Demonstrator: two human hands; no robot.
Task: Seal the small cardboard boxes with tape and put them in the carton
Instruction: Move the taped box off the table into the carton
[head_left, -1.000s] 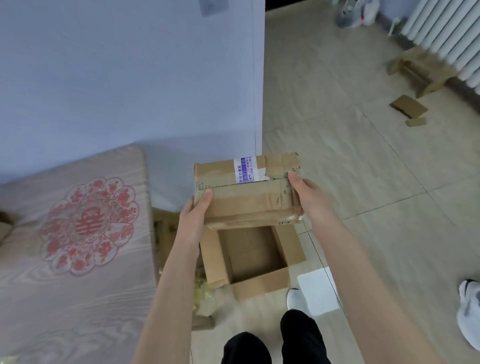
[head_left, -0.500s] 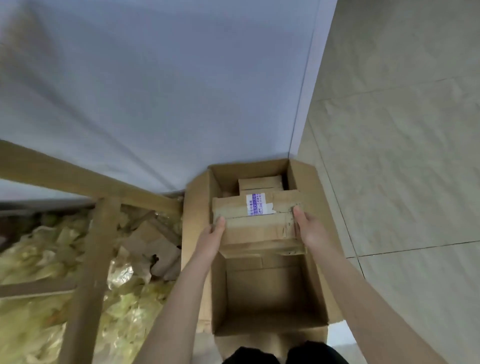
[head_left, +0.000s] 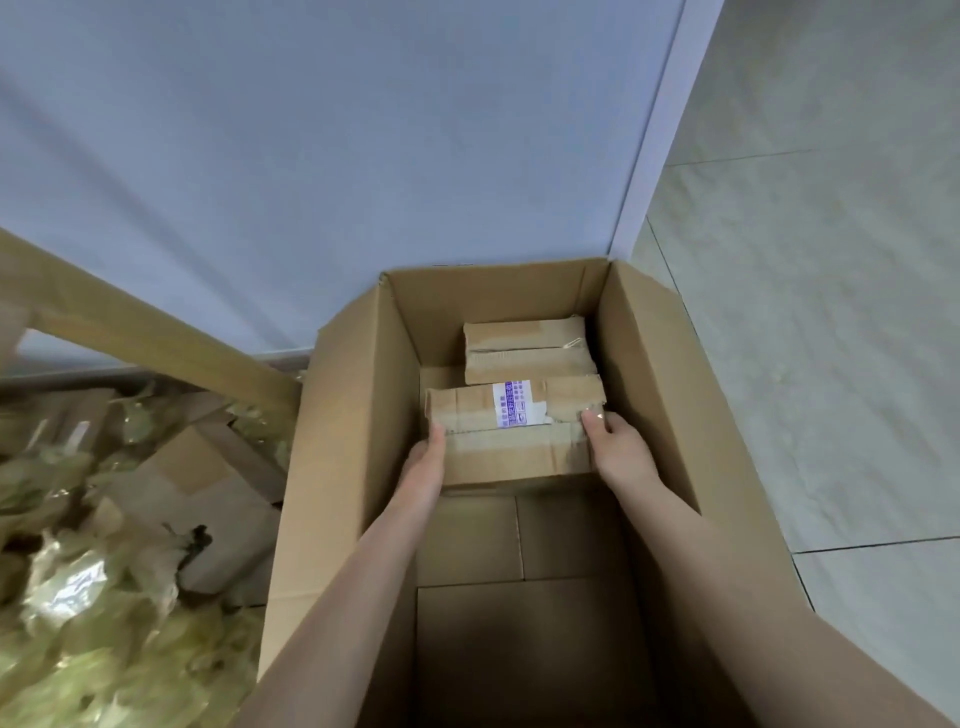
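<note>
Looking straight down from the head camera, both bare forearms reach into a large open carton (head_left: 353, 441) that stands on the floor against a pale wall (head_left: 363, 156). The left hand (head_left: 423, 467) grips the left end of a small cardboard box (head_left: 514, 447). Its thumb lies up along the box's top edge, and the other fingers are hidden behind the box's side. The right hand (head_left: 621, 452) grips the right end of the same box, with the thumb on the top surface near a torn patch of tape and the remaining fingers curled out of sight round the end.

The box is held level between the two hands, inside the carton's walls and toward its far half. Whether its underside rests on the carton bottom cannot be told. Brown tape runs across its top, and a white label (head_left: 511, 404) with blue print sits near the middle of its far edge. Just beyond it, a second small taped box (head_left: 527, 351) lies at the far end of the carton, nearer the right wall. The near half of the carton bottom shows bare flaps meeting at a seam.

Left of the carton, a slanted wooden beam (head_left: 156, 338) crosses above a heap of crumpled yellowish plastic wrap (head_left: 104, 623) and loose cardboard pieces (head_left: 208, 483). Right of the carton lies a pale tiled floor (head_left: 831, 312), and a white corner trim (head_left: 649, 130) runs up the wall's edge.
</note>
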